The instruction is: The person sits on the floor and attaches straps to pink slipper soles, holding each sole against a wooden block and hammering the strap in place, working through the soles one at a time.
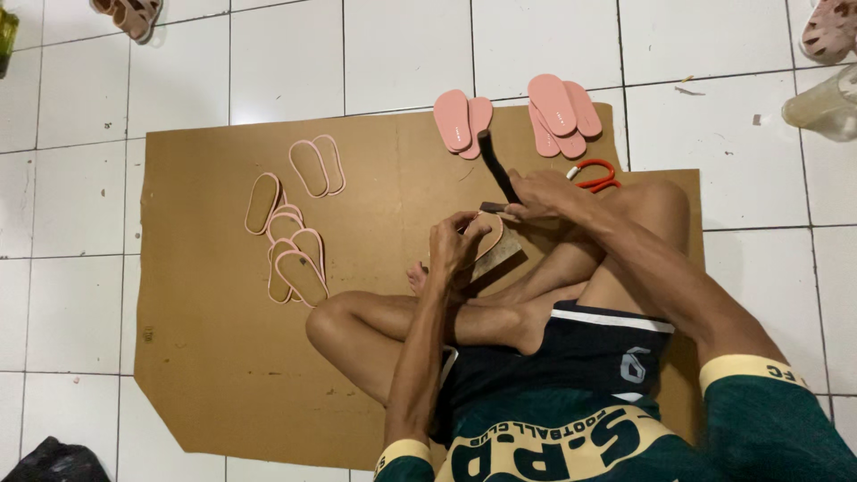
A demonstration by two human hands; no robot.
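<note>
While the person sits cross-legged on the cardboard sheet, the sandal sole rests over the crossed legs near the middle of the scene, so the work has a firm pad under it and sits close to the eyes. Its left side is clamped by the left hand, fingers curled round the edge, which keeps it from skidding. The right hand is closed round the lower end of a dark-handled tool, whose handle slants up and away toward the far side; its working end meets the sole just beside the left thumb, though I cannot tell what kind of head it has.

Just right of that hand lies a pair of red-handled scissors, within easy reach. Farther off, at the far edge of the cardboard, two stacks of pink soles sit partly on the white tiled floor. To the left, a cluster of tan insoles with pink rims lies spread flat, well apart from the knee.

Open cardboard stretches near and left of the legs, so elbows can swing freely; on the right the sheet ends close behind the thigh. Loose sandals lie by the far corners.
</note>
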